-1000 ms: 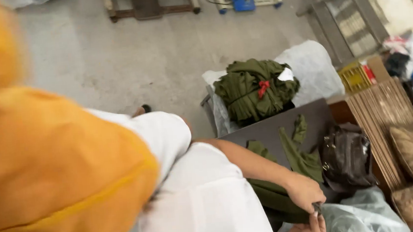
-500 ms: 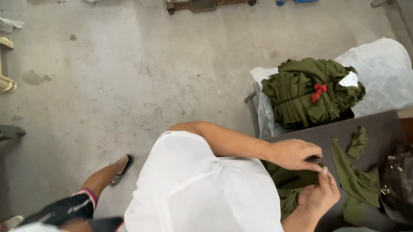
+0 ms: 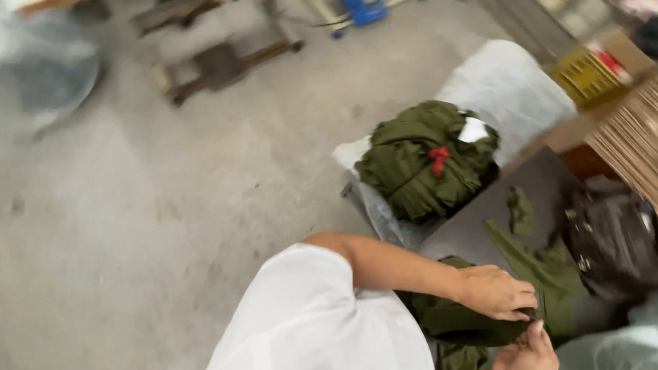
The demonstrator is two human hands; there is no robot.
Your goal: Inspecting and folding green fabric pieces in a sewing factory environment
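My left hand [image 3: 496, 293] reaches out from a white sleeve [image 3: 309, 335] and pinches the edge of an olive-green fabric piece [image 3: 465, 319] lying on a dark grey work surface [image 3: 473, 224]. My right hand [image 3: 526, 353] comes up from the bottom edge and grips the same fabric just below the left hand, the fingertips almost touching. A long green strip [image 3: 543, 266] of the cloth trails away across the surface to the right.
A tied bundle of green fabric [image 3: 421, 162] with a red strip rests on a white plastic sack [image 3: 505, 85]. A black bag [image 3: 615, 245] sits right of the hands. Corrugated sheets [image 3: 653, 132], metal stands [image 3: 217, 61] and a blue object [image 3: 366, 6] lie beyond on concrete floor.
The view has swung and tilted. Both hands stay on the green fabric; the right hand has dropped toward the bottom edge, closing in under the left.
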